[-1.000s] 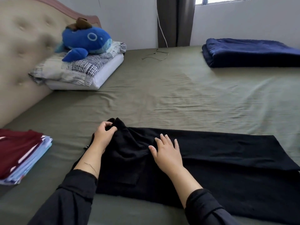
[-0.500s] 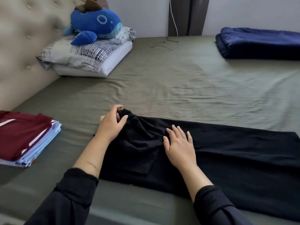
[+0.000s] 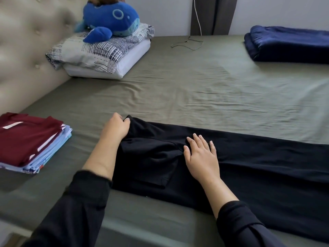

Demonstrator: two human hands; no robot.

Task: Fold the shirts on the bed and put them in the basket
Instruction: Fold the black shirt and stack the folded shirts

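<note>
A black shirt (image 3: 249, 157) lies spread lengthwise along the near side of the bed, folded into a long strip with a sleeve tucked over its left end. My left hand (image 3: 115, 128) grips the far left corner of that shirt, fingers curled into the cloth. My right hand (image 3: 201, 154) lies flat on the shirt a little to the right, fingers straight, pressing it down. A stack of folded shirts (image 3: 30, 139), maroon on top and light blue below, sits on the bed at the left. No basket is in view.
The bed's olive sheet (image 3: 195, 90) stretches away behind the shirt. A patterned pillow (image 3: 99, 52) with a blue plush whale (image 3: 110, 16) lies by the padded headboard (image 3: 21, 50). A folded navy blanket (image 3: 288, 45) sits far right, a thin cord (image 3: 187, 42) near the wall.
The camera has tilted down and slightly left. My left hand has shifted its hold on the shirt's far left corner; my right hand stays flat on the cloth.
</note>
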